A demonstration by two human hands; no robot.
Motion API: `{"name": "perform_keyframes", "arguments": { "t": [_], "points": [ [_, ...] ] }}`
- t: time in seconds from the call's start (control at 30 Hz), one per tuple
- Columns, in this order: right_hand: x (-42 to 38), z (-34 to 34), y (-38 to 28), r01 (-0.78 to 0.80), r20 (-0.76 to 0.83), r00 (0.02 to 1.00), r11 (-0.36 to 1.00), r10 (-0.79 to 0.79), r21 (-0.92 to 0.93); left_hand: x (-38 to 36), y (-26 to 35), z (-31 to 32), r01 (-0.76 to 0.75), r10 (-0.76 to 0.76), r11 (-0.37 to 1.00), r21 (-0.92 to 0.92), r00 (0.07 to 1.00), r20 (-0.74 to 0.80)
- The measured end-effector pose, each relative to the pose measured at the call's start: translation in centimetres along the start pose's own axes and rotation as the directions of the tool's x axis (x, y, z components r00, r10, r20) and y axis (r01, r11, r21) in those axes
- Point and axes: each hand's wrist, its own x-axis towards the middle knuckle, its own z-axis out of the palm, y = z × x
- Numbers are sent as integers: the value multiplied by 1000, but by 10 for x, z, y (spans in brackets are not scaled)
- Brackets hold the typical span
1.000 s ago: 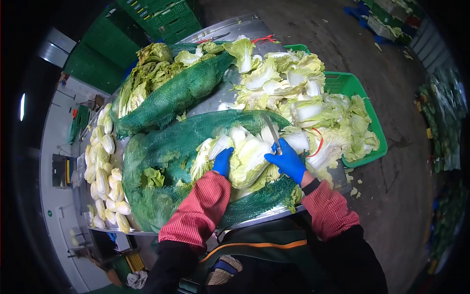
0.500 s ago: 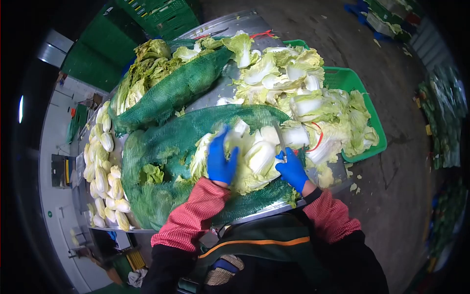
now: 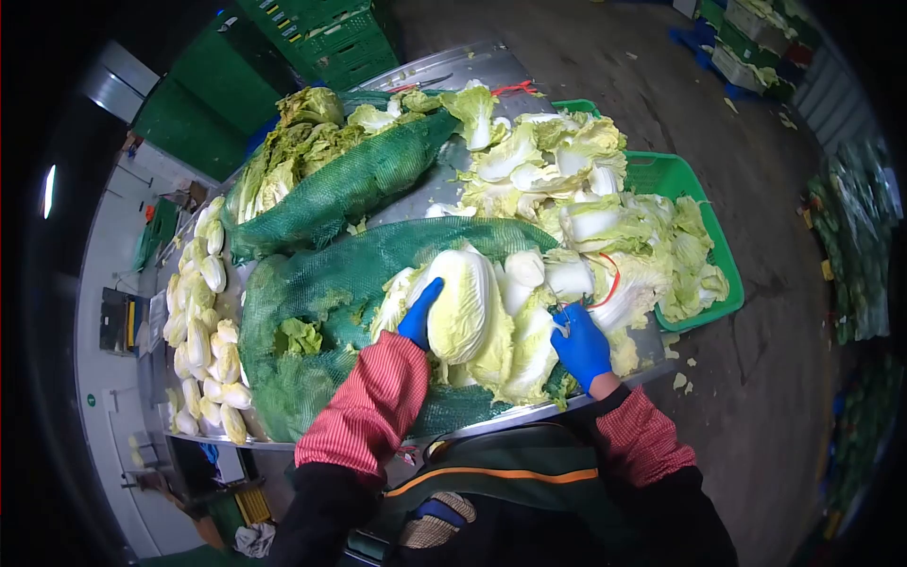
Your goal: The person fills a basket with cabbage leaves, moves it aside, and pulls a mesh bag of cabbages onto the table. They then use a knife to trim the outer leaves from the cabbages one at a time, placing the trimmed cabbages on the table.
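A pale Chinese cabbage (image 3: 460,307) stands out in the middle, its outer leaves off. Against its left side my left hand (image 3: 420,312), in a blue glove, grips it. My right hand (image 3: 581,345), also gloved in blue, is closed at the right beside loose cabbage leaves (image 3: 531,352); it is closed round the knife, whose blade hardly shows at this angle. Under the cabbage lies an opened green net sack (image 3: 312,274) with more leaves. A cut cabbage stump (image 3: 524,268) sits just behind the held head.
Trimmed leaves (image 3: 529,156) heap at the back right, spilling over a green crate (image 3: 710,213). Another net sack (image 3: 350,180) of cabbages lies behind. Several peeled heads (image 3: 198,345) line the left of the metal table (image 3: 402,198). Red ties (image 3: 515,90) lie at the back.
My left hand has taken hold of the Chinese cabbage, now raised and turned. My right hand has moved slightly down and right, and the knife blade, plain before, has turned out of clear sight.
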Motion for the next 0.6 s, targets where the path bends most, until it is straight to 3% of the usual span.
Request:
{"name": "perform_keyframes", "arguments": {
  "t": [0.03, 0.1, 0.2, 0.3, 0.33, 0.47, 0.6],
  "points": [
    [7, -8, -17, 58, -10, 998, 996, -57, 70, -12, 3, 7, -24, 28, 994, -105, 999, 33],
    [17, -40, -76, 173, -25, 985, 964, -172, 203, -28, 2, 22, -120, 129, 987, -109, 988, 82],
    [30, -59, -133, 12, 204, 969, 853, -138, 522, -37, -6, 32, -242, 274, 957, -157, 934, 228],
    [29, -49, -144, 225, 102, 953, 890, -286, 397, -47, 2, 41, -460, 419, 873, 161, 877, 237],
    [32, -40, -141, 223, 137, 939, 864, -314, 452, -56, 0, 45, -510, 482, 835, 208, 859, 170],
    [21, -24, -141, 153, 251, 932, 910, -262, 384, -52, -19, 17, -601, 672, 608, 518, 738, 67],
    [23, -29, -147, 117, 357, 896, 914, -265, 388, -57, -23, 11, -635, 714, 565, 527, 696, 73]
  ]
}}
